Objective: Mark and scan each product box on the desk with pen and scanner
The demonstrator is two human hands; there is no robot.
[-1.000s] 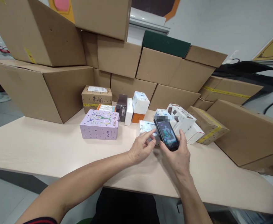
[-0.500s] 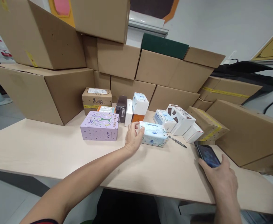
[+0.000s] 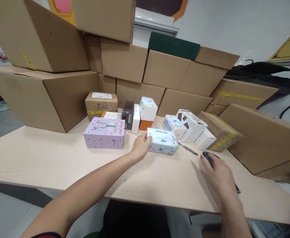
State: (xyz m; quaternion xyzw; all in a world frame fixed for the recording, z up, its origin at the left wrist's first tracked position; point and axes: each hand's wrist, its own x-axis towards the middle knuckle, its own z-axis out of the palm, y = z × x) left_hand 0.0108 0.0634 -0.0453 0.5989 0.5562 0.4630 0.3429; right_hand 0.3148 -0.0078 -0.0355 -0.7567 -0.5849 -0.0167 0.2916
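Note:
A pale blue, soft-packed tissue pack lies on the table in front of me. My left hand is closed about its left end, with the thumb on the near side and the other fingers partly hidden. To the right, my right hand is wrapped over a black phone. Only the phone's rounded far end and a dark corner beyond my palm show; its screen is hidden. A pen lies between the tissue pack and my right hand.
Left of the pack sits a lilac box, with a dark box and a tissue pack on an orange box behind. White boxes and another tissue pack stand right. Large cardboard boxes wall the table's back and sides.
My right hand has moved up and left and turned over the phone, so the screen no longer shows. My left hand has lowered and closed against the tissue pack's end.

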